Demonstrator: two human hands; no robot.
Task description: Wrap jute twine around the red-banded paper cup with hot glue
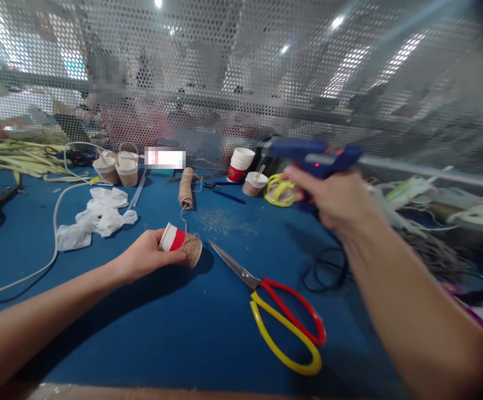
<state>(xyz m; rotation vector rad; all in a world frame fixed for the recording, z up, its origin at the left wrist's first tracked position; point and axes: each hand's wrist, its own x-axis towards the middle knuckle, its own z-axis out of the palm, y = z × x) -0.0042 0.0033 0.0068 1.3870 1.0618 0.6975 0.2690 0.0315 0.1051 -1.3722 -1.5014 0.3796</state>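
My left hand (pixel 152 253) is closed around a paper cup (pixel 177 240), white and red at the rim end and wrapped in brown twine toward its base. The cup lies tilted, base to the right. From it a strand runs up to a spool of twine (pixel 186 189). Off to the right, my right hand (pixel 328 191) grips a blue hot glue gun (pixel 308 153) with a small red light, held above the table and slightly blurred. Between the hands lie large scissors (pixel 250 280) with one red and one yellow handle.
Crumpled white plastic (pixel 100 214) and a white cord (pixel 56 233) lie at left. Behind stand twine-wrapped cups (pixel 127 166), stacked paper cups (pixel 240 164), dark pliers (pixel 225 189) and a yellow tape roll (pixel 278 191). A perforated metal screen (pixel 208 72) borders the back; clutter fills the right.
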